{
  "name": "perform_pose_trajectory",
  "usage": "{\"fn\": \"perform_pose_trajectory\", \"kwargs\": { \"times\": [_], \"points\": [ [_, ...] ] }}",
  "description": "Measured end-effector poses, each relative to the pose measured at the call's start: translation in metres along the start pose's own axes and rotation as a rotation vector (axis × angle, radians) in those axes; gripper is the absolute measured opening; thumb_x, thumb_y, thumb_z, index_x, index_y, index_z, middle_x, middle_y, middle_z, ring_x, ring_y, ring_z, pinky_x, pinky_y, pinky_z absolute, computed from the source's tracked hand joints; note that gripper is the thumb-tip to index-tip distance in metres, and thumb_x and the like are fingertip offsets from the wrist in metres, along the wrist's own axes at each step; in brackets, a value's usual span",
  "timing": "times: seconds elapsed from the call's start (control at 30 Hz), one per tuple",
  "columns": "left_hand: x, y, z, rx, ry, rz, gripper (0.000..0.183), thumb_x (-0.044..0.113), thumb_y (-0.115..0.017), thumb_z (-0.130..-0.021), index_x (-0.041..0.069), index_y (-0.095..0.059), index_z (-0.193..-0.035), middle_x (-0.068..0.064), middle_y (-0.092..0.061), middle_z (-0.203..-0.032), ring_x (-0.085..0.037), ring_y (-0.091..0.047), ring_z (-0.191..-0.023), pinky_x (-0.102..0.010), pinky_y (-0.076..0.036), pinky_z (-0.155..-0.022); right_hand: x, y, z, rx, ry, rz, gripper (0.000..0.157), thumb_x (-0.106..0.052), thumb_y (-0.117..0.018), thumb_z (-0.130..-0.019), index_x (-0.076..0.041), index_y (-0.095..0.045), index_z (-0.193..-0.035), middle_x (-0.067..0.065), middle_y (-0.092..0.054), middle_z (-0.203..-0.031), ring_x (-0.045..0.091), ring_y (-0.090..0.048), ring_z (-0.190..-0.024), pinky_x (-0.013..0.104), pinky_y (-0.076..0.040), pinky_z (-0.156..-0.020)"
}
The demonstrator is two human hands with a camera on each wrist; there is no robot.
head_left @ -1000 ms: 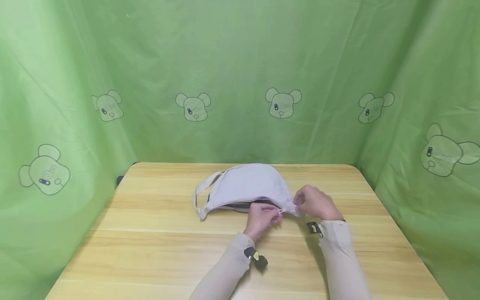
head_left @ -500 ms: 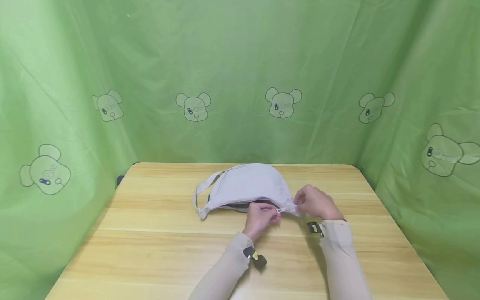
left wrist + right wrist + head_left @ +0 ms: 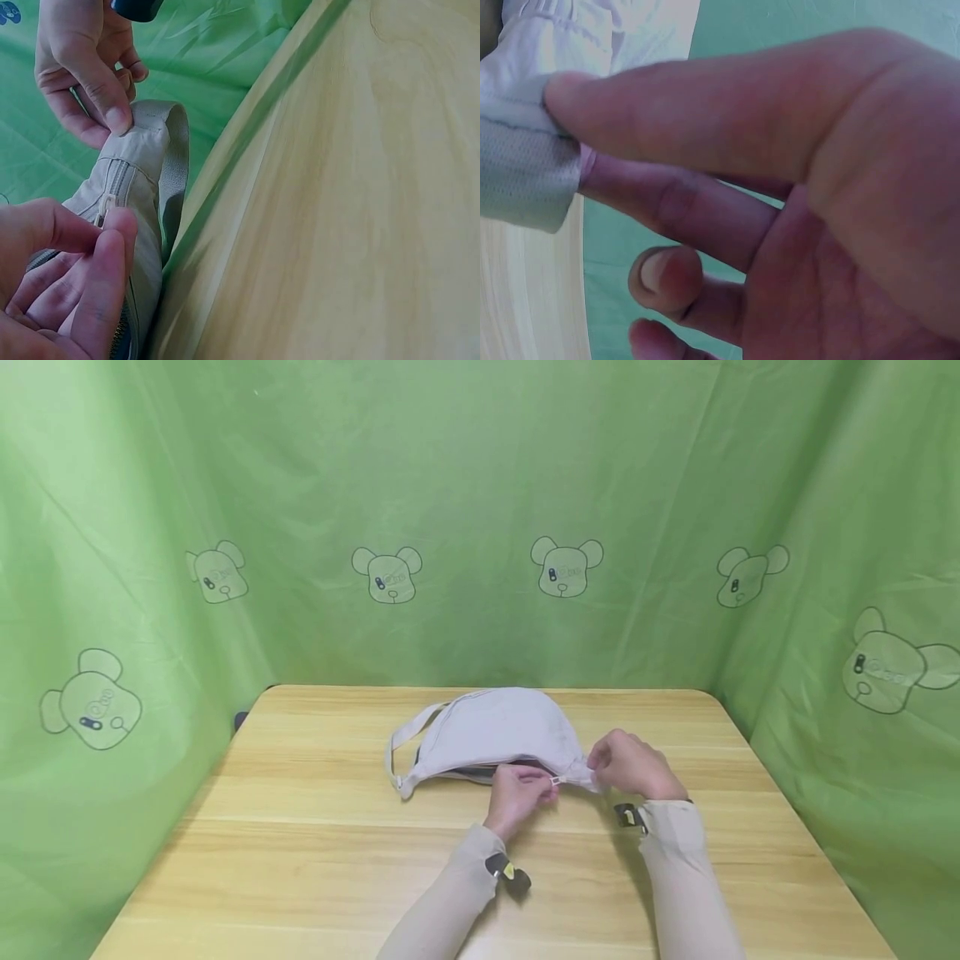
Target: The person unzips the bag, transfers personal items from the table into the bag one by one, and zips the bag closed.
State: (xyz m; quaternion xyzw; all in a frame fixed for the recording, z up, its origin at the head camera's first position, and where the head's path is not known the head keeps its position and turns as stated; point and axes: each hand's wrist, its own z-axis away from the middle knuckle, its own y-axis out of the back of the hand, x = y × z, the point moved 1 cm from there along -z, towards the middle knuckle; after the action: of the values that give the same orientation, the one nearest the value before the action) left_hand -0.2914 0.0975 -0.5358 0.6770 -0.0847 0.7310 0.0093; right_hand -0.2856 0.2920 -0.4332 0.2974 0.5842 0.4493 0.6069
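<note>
A pale grey-white fabric waist bag lies on the table, its front zipper partly undone with a dark gap showing. My left hand pinches the zipper pull between thumb and index finger, near the bag's right end. In the left wrist view the zipper slider sits just beyond those fingertips, with closed teeth past it. My right hand pinches the bag's right corner. Seen from the right wrist, the thumb presses on the bag's end where the strap joins, and the lower fingers are loosely curled.
The wooden table has green curtains with bear prints behind it and on both sides. A strap loops out from the bag's left end. Both wrists carry small dark devices on the sleeves.
My left hand has shifted slightly left, drawing the zipper pull and slider a little way along the zipper. The right hand and the bag stay in place.
</note>
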Motion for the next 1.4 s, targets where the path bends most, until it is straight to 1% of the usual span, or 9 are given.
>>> {"fn": "perform_pose_trajectory", "kwargs": {
  "times": [0.23, 0.43, 0.63, 0.9, 1.0, 1.23, 1.33, 1.4],
  "points": [
    [0.000, 0.002, -0.001, -0.010, -0.006, -0.005, 0.010, -0.005, -0.073, -0.083, -0.006, -0.078, -0.092, -0.020, -0.078, -0.082, -0.020, -0.077, -0.067, -0.029, -0.065, -0.068, -0.001, 0.000, 0.000, -0.004, 0.004, 0.001, 0.026, -0.006, -0.077, -0.073, -0.012, -0.079, -0.099, 0.012, -0.079, -0.109, 0.023, -0.068, -0.090, 0.042, -0.052, -0.070],
    [0.000, 0.004, -0.001, 0.010, 0.004, -0.020, 0.010, -0.004, -0.073, -0.082, -0.004, -0.078, -0.092, -0.019, -0.079, -0.082, -0.022, -0.077, -0.069, -0.028, -0.065, -0.068, -0.001, 0.002, 0.001, -0.003, 0.005, -0.003, 0.027, -0.005, -0.076, -0.073, -0.011, -0.079, -0.099, 0.012, -0.078, -0.109, 0.023, -0.067, -0.087, 0.041, -0.052, -0.068],
    [0.000, 0.005, -0.001, 0.012, -0.004, -0.035, 0.011, -0.004, -0.073, -0.082, -0.004, -0.078, -0.091, -0.019, -0.079, -0.081, -0.022, -0.077, -0.068, -0.027, -0.064, -0.067, -0.001, 0.002, 0.002, -0.005, 0.006, -0.010, 0.027, -0.005, -0.075, -0.074, -0.011, -0.079, -0.100, 0.012, -0.078, -0.110, 0.022, -0.066, -0.086, 0.040, -0.051, -0.068],
    [0.000, 0.008, 0.000, 0.026, -0.011, -0.052, 0.011, -0.006, -0.072, -0.082, -0.005, -0.078, -0.091, -0.019, -0.078, -0.080, -0.022, -0.077, -0.067, -0.028, -0.064, -0.067, 0.001, 0.003, 0.002, -0.002, 0.000, 0.002, 0.027, -0.006, -0.076, -0.073, -0.012, -0.079, -0.099, 0.012, -0.078, -0.110, 0.025, -0.068, -0.091, 0.047, -0.054, -0.072],
    [0.000, 0.009, 0.000, 0.026, -0.013, -0.060, 0.010, -0.006, -0.072, -0.082, -0.005, -0.078, -0.091, -0.019, -0.078, -0.080, -0.023, -0.077, -0.067, -0.028, -0.064, -0.067, 0.001, 0.003, 0.002, -0.004, -0.002, 0.001, 0.027, -0.006, -0.076, -0.073, -0.011, -0.079, -0.099, 0.012, -0.078, -0.110, 0.025, -0.068, -0.090, 0.047, -0.054, -0.072],
    [0.001, 0.011, 0.000, 0.025, -0.004, -0.072, 0.011, -0.005, -0.072, -0.082, -0.004, -0.078, -0.091, -0.018, -0.079, -0.080, -0.024, -0.078, -0.069, -0.028, -0.064, -0.067, 0.001, 0.002, 0.002, -0.008, -0.003, -0.012, 0.027, -0.006, -0.076, -0.074, -0.011, -0.079, -0.100, 0.013, -0.078, -0.111, 0.023, -0.067, -0.086, 0.042, -0.053, -0.069],
    [0.001, 0.012, 0.000, 0.018, -0.005, -0.074, 0.011, -0.004, -0.072, -0.082, -0.003, -0.079, -0.091, -0.018, -0.079, -0.080, -0.024, -0.078, -0.069, -0.028, -0.065, -0.067, 0.000, 0.002, 0.002, -0.006, 0.002, -0.010, 0.027, -0.007, -0.076, -0.073, -0.011, -0.079, -0.099, 0.013, -0.078, -0.110, 0.023, -0.067, -0.088, 0.043, -0.054, -0.070],
    [0.001, 0.014, -0.001, 0.028, -0.006, -0.071, 0.010, -0.004, -0.072, -0.082, -0.003, -0.079, -0.090, -0.019, -0.078, -0.080, -0.024, -0.077, -0.068, -0.029, -0.065, -0.067, 0.001, 0.002, 0.002, -0.004, 0.000, -0.005, 0.027, -0.007, -0.076, -0.073, -0.011, -0.079, -0.099, 0.012, -0.078, -0.110, 0.024, -0.068, -0.090, 0.045, -0.054, -0.071]
  ]
}}
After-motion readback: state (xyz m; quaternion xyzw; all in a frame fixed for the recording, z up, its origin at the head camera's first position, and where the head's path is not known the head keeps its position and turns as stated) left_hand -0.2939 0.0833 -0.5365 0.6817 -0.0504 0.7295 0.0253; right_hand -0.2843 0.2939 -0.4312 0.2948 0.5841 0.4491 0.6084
